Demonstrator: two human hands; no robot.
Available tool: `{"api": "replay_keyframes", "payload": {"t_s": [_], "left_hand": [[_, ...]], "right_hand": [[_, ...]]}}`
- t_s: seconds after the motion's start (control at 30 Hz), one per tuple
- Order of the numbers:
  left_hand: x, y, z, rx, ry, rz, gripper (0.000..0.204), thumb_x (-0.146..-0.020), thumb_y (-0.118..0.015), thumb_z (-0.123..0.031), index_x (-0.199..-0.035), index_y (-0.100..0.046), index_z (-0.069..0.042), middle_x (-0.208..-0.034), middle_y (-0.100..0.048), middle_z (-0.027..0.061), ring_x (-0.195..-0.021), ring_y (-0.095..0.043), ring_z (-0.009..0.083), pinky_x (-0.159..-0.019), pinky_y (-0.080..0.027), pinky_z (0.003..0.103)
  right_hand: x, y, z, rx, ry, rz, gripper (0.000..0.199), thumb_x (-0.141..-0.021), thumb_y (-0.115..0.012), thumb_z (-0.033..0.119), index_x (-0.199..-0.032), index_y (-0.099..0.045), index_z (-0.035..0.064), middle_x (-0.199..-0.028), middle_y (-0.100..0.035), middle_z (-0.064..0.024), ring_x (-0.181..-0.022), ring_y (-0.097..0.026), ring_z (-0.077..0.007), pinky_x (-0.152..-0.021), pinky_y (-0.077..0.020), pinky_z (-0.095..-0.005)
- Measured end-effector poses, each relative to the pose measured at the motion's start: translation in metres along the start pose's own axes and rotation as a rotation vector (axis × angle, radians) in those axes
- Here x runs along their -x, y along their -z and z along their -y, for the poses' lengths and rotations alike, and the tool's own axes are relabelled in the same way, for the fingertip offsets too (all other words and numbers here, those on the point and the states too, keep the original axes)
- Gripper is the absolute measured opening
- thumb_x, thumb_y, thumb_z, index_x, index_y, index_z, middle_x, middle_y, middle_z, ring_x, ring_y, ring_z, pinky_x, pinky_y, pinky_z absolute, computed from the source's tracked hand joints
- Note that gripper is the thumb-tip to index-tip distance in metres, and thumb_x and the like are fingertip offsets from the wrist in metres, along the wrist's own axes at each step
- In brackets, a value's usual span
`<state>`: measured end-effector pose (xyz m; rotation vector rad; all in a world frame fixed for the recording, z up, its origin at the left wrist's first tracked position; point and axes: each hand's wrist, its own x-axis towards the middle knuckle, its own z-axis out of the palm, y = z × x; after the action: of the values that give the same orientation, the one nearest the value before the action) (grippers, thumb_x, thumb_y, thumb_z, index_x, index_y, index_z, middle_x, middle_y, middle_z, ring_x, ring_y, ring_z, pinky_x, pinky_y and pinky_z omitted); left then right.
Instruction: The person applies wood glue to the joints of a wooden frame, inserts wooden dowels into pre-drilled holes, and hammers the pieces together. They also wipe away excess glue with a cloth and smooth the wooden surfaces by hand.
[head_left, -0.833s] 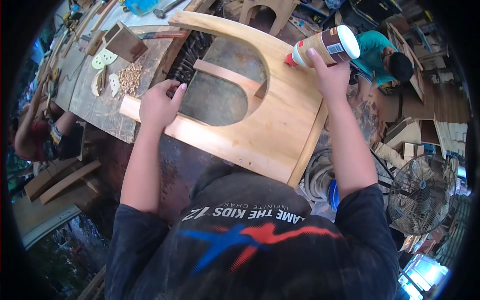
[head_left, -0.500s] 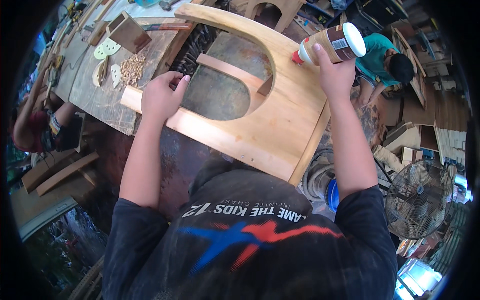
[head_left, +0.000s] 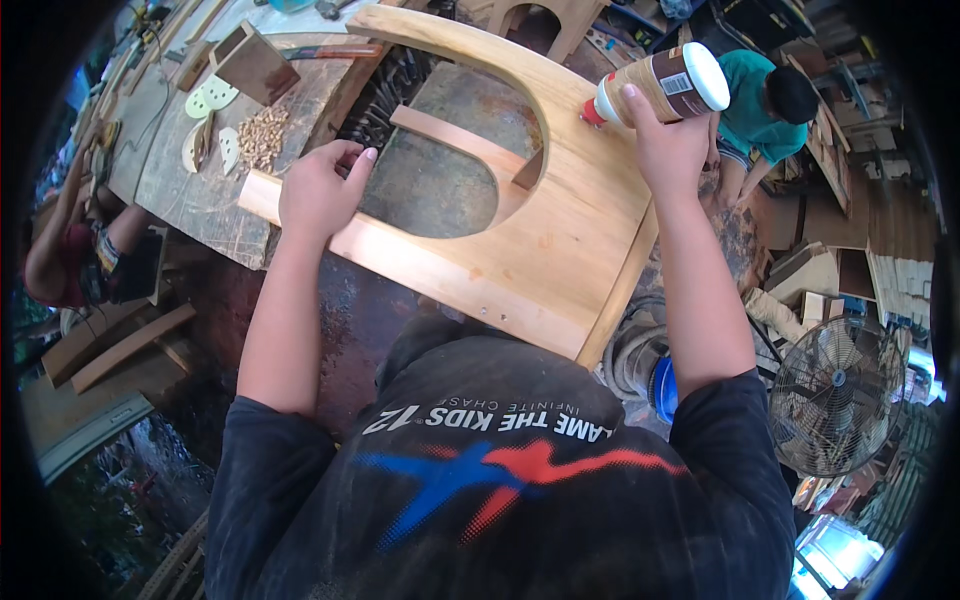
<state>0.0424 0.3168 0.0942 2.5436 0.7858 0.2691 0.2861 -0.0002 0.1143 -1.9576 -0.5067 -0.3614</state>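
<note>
A pale wooden panel (head_left: pixel 590 215) with a large U-shaped cutout lies in front of me. My left hand (head_left: pixel 322 192) is closed around its left near arm, the fingers curled over and partly hidden, the thumb up. In my right hand (head_left: pixel 670 145) is a white glue bottle (head_left: pixel 665 85) with a brown and cream label. It is tipped over, its red nozzle (head_left: pixel 592 112) down at the panel's far right part; whether the tip touches the wood I cannot tell. A wooden crosspiece (head_left: pixel 455 143) shows through the cutout.
On the worktable (head_left: pixel 150 150) at left are a wooden box (head_left: pixel 255 65), sanding discs (head_left: pixel 215 98) and a pile of small wooden plugs (head_left: pixel 262 140). A co-worker in teal (head_left: pixel 750 100) crouches at far right, near a standing fan (head_left: pixel 838 395). Another person (head_left: pixel 65 255) is at far left.
The co-worker in teal has shifted slightly, head and body moving a little up and left. My hands, the glue bottle and the panel look nearly unchanged.
</note>
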Motion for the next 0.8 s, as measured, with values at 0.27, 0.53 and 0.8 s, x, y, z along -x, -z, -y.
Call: {"api": "replay_keyframes", "payload": {"t_s": [0.27,0.53,0.8], "left_hand": [[-0.001,0.000,0.001,-0.023,-0.026,0.002,0.035,-0.095,-0.071,-0.042,-0.106,-0.080,-0.009,-0.090,-0.077,0.0127,-0.083,-0.075,0.0289,-0.078,-0.058,0.041],[0.000,0.000,-0.001,-0.017,-0.026,0.007,0.036,-0.096,-0.071,-0.041,-0.106,-0.080,-0.008,-0.090,-0.077,0.0138,-0.083,-0.075,0.0293,-0.078,-0.059,0.041],[0.000,0.002,-0.003,-0.016,-0.014,0.016,0.036,-0.096,-0.071,-0.041,-0.106,-0.079,-0.007,-0.091,-0.077,0.0148,-0.084,-0.075,0.0297,-0.078,-0.058,0.041]], "right_hand": [[0.006,0.013,0.012,0.007,-0.070,0.043,0.071,-0.078,-0.092,0.037,-0.126,-0.060,-0.0036,-0.119,-0.074,-0.0162,-0.110,-0.073,-0.0260,-0.097,-0.0551,-0.0385],[0.010,0.011,0.008,-0.133,-0.033,0.058,0.064,-0.076,-0.094,0.034,-0.120,-0.066,-0.0034,-0.111,-0.076,-0.0144,-0.103,-0.075,-0.0244,-0.094,-0.0570,-0.0376],[0.011,0.008,0.007,-0.087,-0.035,0.070,0.069,-0.079,-0.094,0.030,-0.129,-0.060,-0.0032,-0.124,-0.072,-0.0136,-0.111,-0.072,-0.0202,-0.099,-0.0565,-0.0349]]}}
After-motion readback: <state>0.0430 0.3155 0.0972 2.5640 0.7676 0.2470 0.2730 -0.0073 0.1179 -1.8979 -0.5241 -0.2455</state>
